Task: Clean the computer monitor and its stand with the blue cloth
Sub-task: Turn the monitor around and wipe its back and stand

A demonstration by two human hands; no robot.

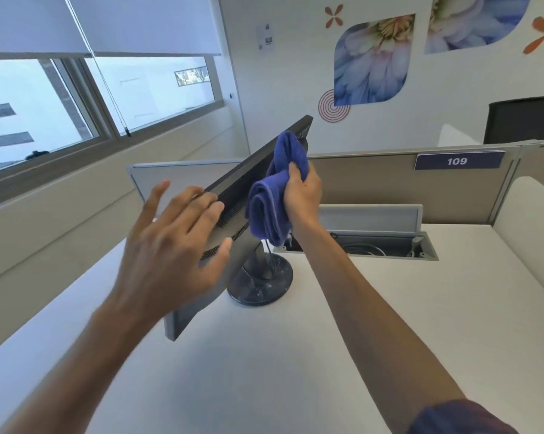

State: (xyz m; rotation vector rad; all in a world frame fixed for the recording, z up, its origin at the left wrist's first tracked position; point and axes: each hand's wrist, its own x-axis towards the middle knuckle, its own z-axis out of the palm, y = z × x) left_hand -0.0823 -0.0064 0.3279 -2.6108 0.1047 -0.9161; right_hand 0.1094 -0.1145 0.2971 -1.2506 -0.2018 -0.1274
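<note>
- The slim black matte plastic monitor (233,195) stands edge-on atop a white worktop (264,371); a hard wipe could swivel or tip it on its round dark speckled stand base (264,285).
- The left hand (167,252) lies flat, fingers (201,208) spread, on the ribbed rear vents; likely bracing it.
- The right hand (302,195) grips the soft bunched blue cloth (273,195), pressed against the back.
- A dangling fold could snag cables behind.
</note>
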